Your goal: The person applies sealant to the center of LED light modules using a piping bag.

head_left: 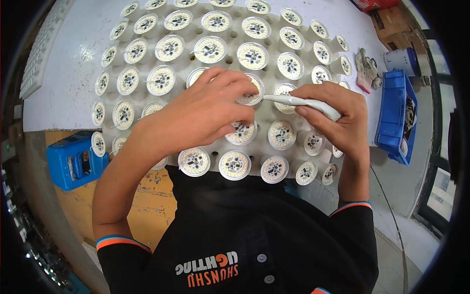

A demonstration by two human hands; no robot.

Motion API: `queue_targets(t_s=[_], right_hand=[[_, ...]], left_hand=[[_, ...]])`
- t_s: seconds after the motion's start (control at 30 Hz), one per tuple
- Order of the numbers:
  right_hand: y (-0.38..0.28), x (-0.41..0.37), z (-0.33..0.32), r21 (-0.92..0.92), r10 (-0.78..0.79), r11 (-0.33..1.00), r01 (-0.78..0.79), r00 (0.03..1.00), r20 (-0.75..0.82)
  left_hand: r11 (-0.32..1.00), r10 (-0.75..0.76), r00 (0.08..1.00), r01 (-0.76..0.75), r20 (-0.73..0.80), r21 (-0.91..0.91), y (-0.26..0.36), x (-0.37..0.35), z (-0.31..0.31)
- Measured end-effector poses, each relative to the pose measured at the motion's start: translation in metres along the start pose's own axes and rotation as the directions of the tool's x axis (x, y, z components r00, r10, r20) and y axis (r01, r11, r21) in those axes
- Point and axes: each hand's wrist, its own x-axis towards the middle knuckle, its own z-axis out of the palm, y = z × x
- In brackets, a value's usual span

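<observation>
From my seat I see the right hand (338, 110) closed around a white squeeze tube (320, 107), just right of the frame's centre. The tube lies nearly level between thumb and fingers, pen-fashion, a grip that I judge gives fine control of the narrow nozzle, which points left at the nearest LED bulb (251, 99). I can't tell whether the nozzle touches its rim.

The left hand (215, 103) arches in from the left, half open with bent fingers, one fingertip over that bulb's face. It may be steadying the bulb or a fine wire; I can't tell whether it pinches anything.

The grey tray (259, 152) fills the middle of the frame. Rows of LED bulbs stand in it, necks down, circuit faces up, probably so each board stays level and reachable. Some holes between them hold nothing.

At the right edge of the table (73, 73), a blue crate (389, 108) sits tilted in my view, with dark patterned material and a pale piece inside, too shadowed to name. Above it are a white bucket (399, 61) with a dark blue rim, its contents hidden, and a cardboard box (391, 24) in the upper right corner.
</observation>
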Motion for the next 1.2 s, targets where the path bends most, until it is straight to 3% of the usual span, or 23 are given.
queue_targets(t_s=[0.5,0.7,0.8,1.0,1.2], right_hand=[[-0.002,0.002,0.001,0.022,0.037,0.999,-0.037,0.999,0.027],[-0.001,-0.001,0.002,0.043,0.029,0.999,-0.03,1.0,0.01],[-0.001,-0.002,0.002,0.045,0.041,0.998,-0.042,0.999,0.013],[0.002,-0.001,0.007,0.029,-0.025,0.999,0.024,0.999,0.024],[-0.007,-0.004,0.009,-0.05,-0.101,0.993,0.106,0.99,0.102]], left_hand=[[1.0,-0.024,1.0,0.024,-0.01,0.006,0.0,0.006,-0.001],[0.996,0.036,0.991,-0.024,-0.13,0.087,0.001,0.006,0.009],[0.99,-0.004,0.991,0.023,-0.137,0.14,0.013,-0.006,0.003],[0.966,-0.106,0.994,0.105,-0.008,0.235,0.022,-0.036,0.001],[0.979,-0.172,0.977,0.184,-0.123,0.092,0.03,-0.027,-0.002]])
